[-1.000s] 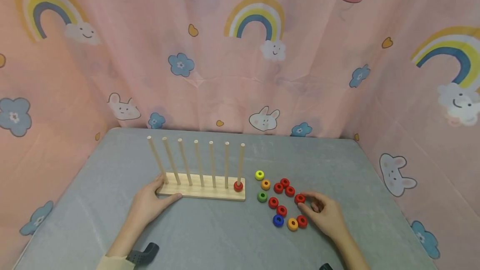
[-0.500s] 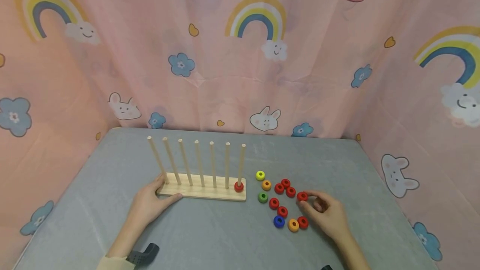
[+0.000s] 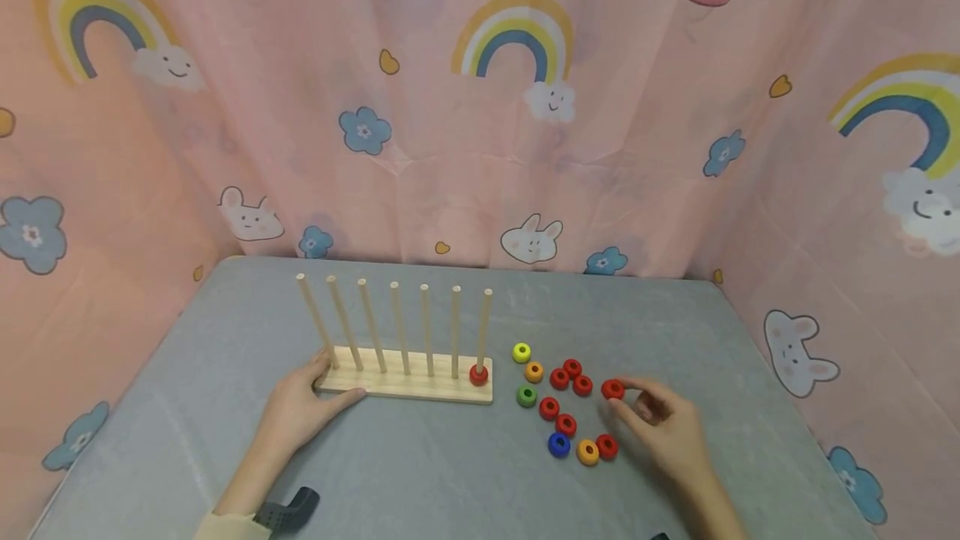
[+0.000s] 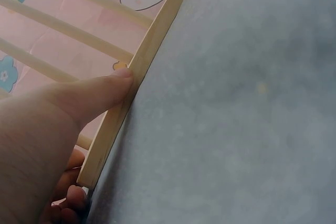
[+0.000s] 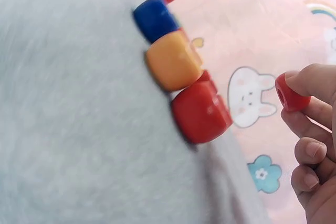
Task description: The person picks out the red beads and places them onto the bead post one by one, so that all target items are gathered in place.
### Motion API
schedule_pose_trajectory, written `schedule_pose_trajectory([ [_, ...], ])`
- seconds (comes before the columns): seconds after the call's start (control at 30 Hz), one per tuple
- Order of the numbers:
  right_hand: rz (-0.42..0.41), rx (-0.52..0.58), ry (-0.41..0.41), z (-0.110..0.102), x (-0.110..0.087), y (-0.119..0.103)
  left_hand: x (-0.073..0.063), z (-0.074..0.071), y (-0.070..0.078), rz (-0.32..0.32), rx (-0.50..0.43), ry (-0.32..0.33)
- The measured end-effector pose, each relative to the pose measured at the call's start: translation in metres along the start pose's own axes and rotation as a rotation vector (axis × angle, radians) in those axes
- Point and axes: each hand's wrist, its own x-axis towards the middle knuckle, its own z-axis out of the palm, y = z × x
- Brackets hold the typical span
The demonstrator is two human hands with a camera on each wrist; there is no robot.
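Note:
A wooden peg stand (image 3: 435, 388) with several upright pegs stands on the table, one red bead (image 3: 478, 376) at the base of its rightmost peg. My left hand (image 3: 300, 403) grips the stand's left end; in the left wrist view its thumb (image 4: 107, 90) presses the base's long edge and its fingers curl at the corner. Between thumb and fingertips my right hand (image 3: 667, 432) pinches another red bead (image 5: 290, 92), its hole showing in the right wrist view. That bead is raised off the table, to the right of the loose beads.
Loose beads lie between the stand and my right hand: a yellow one (image 3: 521, 352), a green one (image 3: 527, 395), a blue one (image 3: 558, 444), two orange ones, one of them (image 3: 588, 452) at the front, and several red ones. A pink patterned curtain (image 3: 420, 190) surrounds the table.
The pinched red bead has moved right and slightly up in the head view with my right hand, away from the other beads. My left hand keeps its hold on the stand.

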Motion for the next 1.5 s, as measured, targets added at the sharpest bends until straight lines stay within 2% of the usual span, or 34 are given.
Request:
schedule_pose_trajectory([
  [0.13, 0.018, 0.036, 0.002, -0.003, 0.0, -0.005, 0.0, 0.0, 0.0, -0.003, -0.005, -0.001],
  [0.43, 0.037, 0.009, -0.014, -0.003, 0.001, -0.007, 0.001, 0.0, 0.001, -0.02, -0.006, -0.013],
  [0.7, -0.019, 0.037, -0.013, 0.0, 0.004, -0.003, 0.003, 0.001, 0.001, -0.014, -0.005, -0.017],
  [0.93, -0.038, 0.004, -0.031, 0.003, 0.007, -0.004, 0.001, 0.001, 0.0, -0.008, -0.012, 0.001],
  [1.2, -0.019, -0.035, -0.056, -0.001, 0.015, -0.016, 0.0, 0.002, -0.001, 0.003, -0.006, 0.012],
  [1.5, -0.099, -0.02, -0.033, -0.007, 0.022, -0.026, 0.0, 0.0, -0.001, -0.015, -0.01, -0.018],
])
